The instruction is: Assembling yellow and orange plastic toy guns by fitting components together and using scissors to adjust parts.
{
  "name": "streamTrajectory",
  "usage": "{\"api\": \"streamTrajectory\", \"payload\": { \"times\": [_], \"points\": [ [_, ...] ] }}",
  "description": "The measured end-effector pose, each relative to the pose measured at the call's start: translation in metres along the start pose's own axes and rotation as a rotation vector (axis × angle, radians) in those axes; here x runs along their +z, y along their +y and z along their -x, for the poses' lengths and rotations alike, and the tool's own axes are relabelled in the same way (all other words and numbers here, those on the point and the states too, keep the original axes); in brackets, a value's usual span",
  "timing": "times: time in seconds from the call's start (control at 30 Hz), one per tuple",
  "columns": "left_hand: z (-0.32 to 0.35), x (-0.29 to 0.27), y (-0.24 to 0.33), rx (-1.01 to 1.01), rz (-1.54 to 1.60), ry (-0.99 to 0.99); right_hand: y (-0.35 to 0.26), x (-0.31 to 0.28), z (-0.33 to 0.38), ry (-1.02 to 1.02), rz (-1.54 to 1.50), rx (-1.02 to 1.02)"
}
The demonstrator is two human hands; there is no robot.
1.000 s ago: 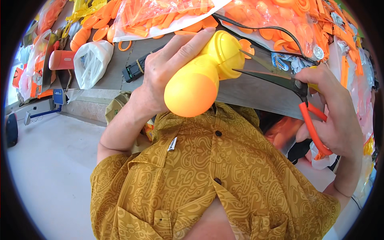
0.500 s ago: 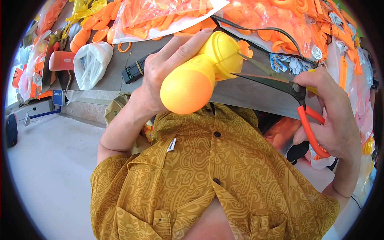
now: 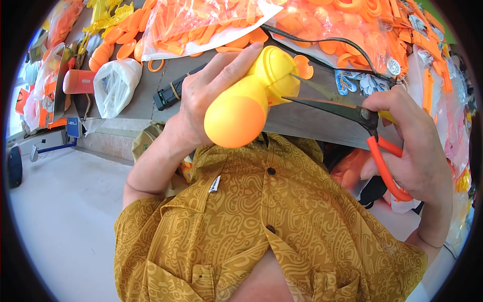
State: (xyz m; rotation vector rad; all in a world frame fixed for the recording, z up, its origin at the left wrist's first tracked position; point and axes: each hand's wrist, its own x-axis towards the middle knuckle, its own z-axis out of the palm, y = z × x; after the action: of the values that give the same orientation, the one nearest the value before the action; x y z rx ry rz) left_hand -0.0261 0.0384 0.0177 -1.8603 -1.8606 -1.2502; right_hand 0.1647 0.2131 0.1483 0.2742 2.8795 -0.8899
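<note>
One yellow-orange plastic toy part (image 3: 251,98) sits in the left hand (image 3: 209,98), fingers wrapped around its body, held up over the grey bench (image 3: 302,121). One pair of red-handled pliers (image 3: 352,126) is gripped in the right hand (image 3: 410,146), fingers closed round the handles, the long tips parted and touching the part's yellow end. Compared with a second ago, the part sits slightly lower and the plier tips have closed in on it. One clear plastic bag (image 3: 201,25) holds many orange pieces; one white bag (image 3: 116,83) lies at the left, its contents hidden
</note>
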Motion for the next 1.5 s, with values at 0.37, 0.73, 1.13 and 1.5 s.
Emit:
{"api": "streamTrajectory", "payload": {
  "times": [0.37,0.73,1.13,1.5],
  "points": [
    [0.002,0.013,0.013,0.054,-0.037,0.042,-0.007,0.009,0.002,-0.087,0.085,0.179],
    [-0.007,0.007,0.007,0.139,0.010,-0.098,0.007,-0.009,-0.010,-0.287,0.026,0.109],
    [-0.027,-0.014,0.008,0.455,-0.031,-0.486,0.004,-0.035,-0.053,-1.078,-0.144,0.370],
    [-0.037,-0.015,0.017,0.739,0.124,-0.480,0.004,-0.025,-0.073,-1.424,-0.095,0.254]
  ]
}}
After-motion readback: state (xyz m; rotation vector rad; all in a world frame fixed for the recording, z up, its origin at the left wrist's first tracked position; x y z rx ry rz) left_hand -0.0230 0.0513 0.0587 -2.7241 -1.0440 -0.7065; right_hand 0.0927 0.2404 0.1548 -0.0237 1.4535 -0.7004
